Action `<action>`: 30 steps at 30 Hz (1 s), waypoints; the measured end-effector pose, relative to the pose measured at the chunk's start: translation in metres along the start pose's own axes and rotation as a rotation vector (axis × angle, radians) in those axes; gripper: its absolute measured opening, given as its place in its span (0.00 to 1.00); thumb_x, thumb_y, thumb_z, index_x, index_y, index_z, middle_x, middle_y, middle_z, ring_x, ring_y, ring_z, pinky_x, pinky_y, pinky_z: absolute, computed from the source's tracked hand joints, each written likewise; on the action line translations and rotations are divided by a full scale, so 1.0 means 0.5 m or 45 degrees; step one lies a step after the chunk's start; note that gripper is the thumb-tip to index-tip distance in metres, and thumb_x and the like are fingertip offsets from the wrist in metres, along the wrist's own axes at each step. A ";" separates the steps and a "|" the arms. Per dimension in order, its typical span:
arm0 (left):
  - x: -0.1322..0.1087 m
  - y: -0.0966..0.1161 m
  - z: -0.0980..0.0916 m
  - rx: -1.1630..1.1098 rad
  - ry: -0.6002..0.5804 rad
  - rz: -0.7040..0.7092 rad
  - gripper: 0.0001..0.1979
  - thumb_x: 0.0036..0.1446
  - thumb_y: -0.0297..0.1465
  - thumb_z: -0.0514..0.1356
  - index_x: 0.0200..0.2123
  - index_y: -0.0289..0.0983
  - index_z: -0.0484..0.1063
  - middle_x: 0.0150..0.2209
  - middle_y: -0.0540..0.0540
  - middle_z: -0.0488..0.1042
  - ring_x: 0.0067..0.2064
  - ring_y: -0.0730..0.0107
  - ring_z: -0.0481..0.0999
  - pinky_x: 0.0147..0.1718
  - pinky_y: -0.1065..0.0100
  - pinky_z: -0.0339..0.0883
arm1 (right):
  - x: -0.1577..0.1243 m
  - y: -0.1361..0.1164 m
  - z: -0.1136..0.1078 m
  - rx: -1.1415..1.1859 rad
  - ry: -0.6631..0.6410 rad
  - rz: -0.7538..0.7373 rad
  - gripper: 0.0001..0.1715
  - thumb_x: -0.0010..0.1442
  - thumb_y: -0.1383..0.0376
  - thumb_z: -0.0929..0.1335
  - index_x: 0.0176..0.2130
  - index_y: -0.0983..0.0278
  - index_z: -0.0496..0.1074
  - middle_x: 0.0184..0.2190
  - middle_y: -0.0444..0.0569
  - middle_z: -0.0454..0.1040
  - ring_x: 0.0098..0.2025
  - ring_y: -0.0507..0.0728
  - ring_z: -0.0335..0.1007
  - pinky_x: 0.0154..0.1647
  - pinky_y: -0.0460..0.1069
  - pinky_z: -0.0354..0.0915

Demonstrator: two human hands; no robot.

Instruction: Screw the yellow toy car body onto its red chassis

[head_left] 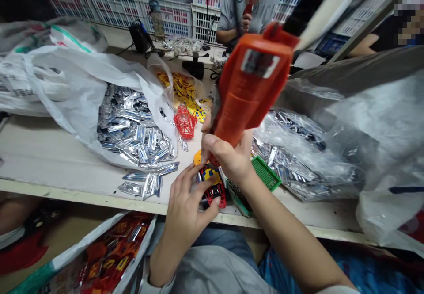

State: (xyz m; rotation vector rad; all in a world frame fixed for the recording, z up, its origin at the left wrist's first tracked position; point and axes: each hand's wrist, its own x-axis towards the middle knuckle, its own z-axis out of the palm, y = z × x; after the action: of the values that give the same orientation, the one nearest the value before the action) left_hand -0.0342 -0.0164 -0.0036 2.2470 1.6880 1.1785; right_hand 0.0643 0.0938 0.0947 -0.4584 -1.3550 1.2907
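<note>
Head view is showing a small toy car [212, 187] sitting at the worktop [49, 161] edge, left hand [187, 210] fingers pinching its stiff, light plastic sides while right hand [232, 154] is gripping the orange power screwdriver [250, 86] above.

Red-yellow toy car [212, 185] at table edge; orange screwdriver [250, 84] upright above.

Left hand [187, 205] curled, fingers pinching; right hand [228, 154] fisted, raised.
</note>
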 end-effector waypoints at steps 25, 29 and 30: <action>-0.004 -0.015 0.006 0.000 -0.005 0.072 0.14 0.69 0.32 0.59 0.56 0.43 0.68 0.63 0.39 0.68 0.61 0.51 0.69 0.57 0.50 0.64 | -0.146 -0.071 -0.257 -0.330 0.730 -0.367 0.08 0.50 0.66 0.69 0.34 0.62 0.73 0.13 0.37 0.68 0.12 0.51 0.62 0.13 0.44 0.59; 0.001 -0.004 0.007 0.017 0.015 0.024 0.13 0.69 0.32 0.58 0.55 0.42 0.69 0.62 0.38 0.70 0.61 0.51 0.70 0.56 0.50 0.64 | -0.151 -0.063 -0.260 -0.327 0.720 -0.359 0.08 0.51 0.66 0.70 0.35 0.62 0.73 0.14 0.37 0.67 0.13 0.51 0.62 0.14 0.45 0.59; 0.001 -0.002 0.007 0.017 0.015 0.021 0.13 0.69 0.33 0.58 0.55 0.42 0.69 0.62 0.38 0.70 0.61 0.51 0.70 0.56 0.50 0.64 | -0.152 -0.063 -0.260 -0.326 0.721 -0.359 0.08 0.51 0.65 0.70 0.35 0.62 0.73 0.14 0.37 0.67 0.13 0.51 0.62 0.14 0.45 0.59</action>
State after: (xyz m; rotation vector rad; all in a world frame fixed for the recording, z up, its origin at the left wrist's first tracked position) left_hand -0.0326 -0.0141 -0.0063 2.2706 1.6895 1.1904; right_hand 0.2113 0.0727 0.0543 -0.7182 -1.0533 0.6832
